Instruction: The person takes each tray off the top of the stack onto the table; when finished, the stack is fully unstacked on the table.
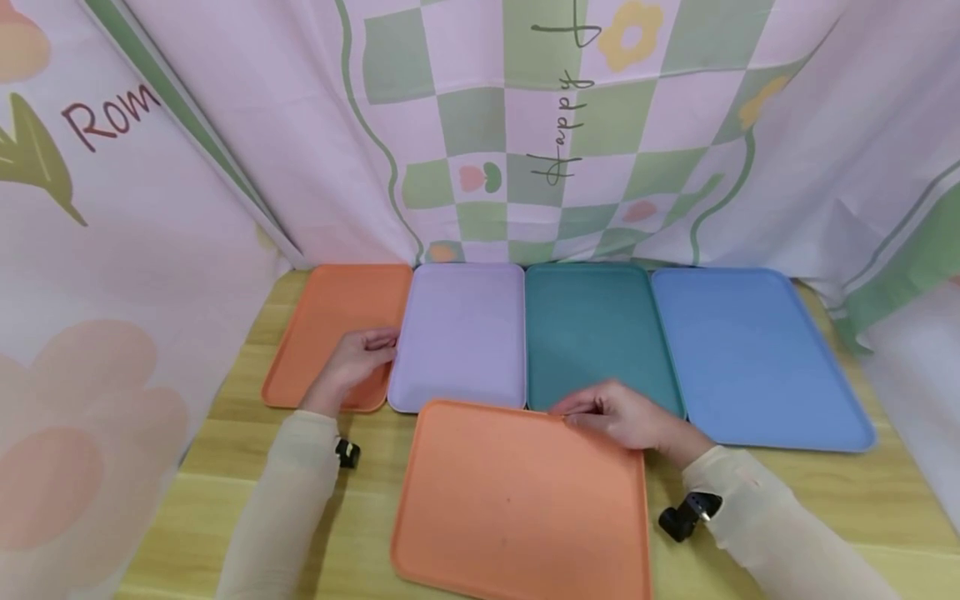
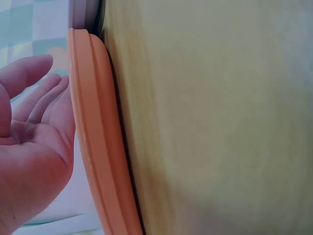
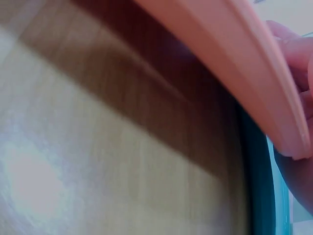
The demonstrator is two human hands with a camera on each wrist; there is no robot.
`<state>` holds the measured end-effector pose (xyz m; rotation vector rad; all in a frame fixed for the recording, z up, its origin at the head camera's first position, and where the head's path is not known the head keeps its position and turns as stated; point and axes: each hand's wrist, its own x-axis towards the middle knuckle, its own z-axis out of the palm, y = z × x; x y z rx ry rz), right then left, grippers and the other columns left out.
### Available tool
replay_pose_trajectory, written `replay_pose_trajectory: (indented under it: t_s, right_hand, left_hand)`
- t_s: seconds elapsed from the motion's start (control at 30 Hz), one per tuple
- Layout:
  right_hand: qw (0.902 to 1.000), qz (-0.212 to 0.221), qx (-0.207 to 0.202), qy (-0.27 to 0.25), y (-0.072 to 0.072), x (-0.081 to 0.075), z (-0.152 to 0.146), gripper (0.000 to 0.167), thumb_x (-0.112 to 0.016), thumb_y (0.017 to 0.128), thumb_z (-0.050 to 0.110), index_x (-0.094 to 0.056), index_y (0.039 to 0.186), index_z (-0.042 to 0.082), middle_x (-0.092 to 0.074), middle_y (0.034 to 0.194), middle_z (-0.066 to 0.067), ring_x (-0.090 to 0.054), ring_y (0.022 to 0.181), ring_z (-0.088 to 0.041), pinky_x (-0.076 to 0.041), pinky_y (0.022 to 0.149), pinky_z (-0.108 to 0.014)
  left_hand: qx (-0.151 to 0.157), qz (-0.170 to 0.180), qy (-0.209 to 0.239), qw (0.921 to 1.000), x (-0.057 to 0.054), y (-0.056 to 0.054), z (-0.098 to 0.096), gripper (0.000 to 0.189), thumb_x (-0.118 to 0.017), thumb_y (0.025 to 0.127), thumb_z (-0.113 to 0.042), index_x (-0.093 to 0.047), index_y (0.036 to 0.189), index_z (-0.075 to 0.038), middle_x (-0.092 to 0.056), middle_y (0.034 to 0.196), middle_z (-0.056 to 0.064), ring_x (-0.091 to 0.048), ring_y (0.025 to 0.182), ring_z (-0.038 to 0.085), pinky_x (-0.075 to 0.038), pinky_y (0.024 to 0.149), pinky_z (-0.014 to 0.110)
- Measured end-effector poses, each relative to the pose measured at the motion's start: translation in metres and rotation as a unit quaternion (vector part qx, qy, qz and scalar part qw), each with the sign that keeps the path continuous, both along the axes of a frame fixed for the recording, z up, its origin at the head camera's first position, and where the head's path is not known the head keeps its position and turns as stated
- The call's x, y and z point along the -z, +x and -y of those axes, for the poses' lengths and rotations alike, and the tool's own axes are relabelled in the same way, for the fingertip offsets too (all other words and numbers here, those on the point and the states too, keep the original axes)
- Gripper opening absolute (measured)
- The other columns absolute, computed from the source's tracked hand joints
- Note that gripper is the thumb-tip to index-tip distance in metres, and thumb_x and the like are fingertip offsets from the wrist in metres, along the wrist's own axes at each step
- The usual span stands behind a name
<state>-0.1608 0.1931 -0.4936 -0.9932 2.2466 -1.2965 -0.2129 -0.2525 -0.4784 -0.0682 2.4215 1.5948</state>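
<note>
Over the left orange tray (image 1: pixel 352 292) is my left hand (image 1: pixel 358 358), its fingertips by the near left edge of the lilac tray (image 1: pixel 465 342). Its fingers (image 2: pixel 41 98) look relaxed in the left wrist view, with nothing held. My right hand (image 1: pixel 618 414) pinches the far edge of a second orange tray (image 1: pixel 517 500), the thumb nearer me. That tray lies in front of the row; the right wrist view shows its edge (image 3: pixel 234 58) raised over the table, with a shadow beneath. A teal tray (image 1: pixel 592 333) is just beyond the right hand.
A blue tray (image 1: pixel 757 358) forms the right end of the back row, side by side with the others. The wooden table (image 1: pixel 217 483) meets a patterned curtain (image 1: pixel 465 125) at the back. More printed cloth (image 1: pixel 112 267) hangs at the left.
</note>
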Motion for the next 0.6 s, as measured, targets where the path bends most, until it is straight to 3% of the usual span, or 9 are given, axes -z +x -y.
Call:
replay_pose_trajectory:
  t_s: [0.23,0.6]
  right_hand:
    - [0.9972,-0.069,-0.012,0.027,0.002,0.002,0.003,0.027,-0.070,0.104,0.004,-0.082,0.126,0.014,-0.082,0.122,-0.004,-0.076,0.113,-0.011,-0.063,0.086,-0.024]
    - [0.9924,-0.122,0.005,0.009,0.008,0.010,0.004,0.031,-0.075,0.097,-0.003,-0.084,0.122,0.014,-0.083,0.122,-0.001,-0.077,0.115,-0.012,-0.063,0.092,-0.021]
  left_hand:
    - [-0.001,0.007,-0.004,1.0000,-0.002,0.001,-0.001,0.049,-0.063,0.106,-0.004,-0.054,0.153,0.009,-0.055,0.157,0.030,-0.053,0.150,0.041,-0.052,0.119,0.042]
    - [-0.001,-0.001,0.008,1.0000,0.005,-0.003,0.002,0.049,-0.064,0.105,-0.002,-0.055,0.152,0.010,-0.056,0.155,0.031,-0.053,0.149,0.042,-0.054,0.117,0.038]
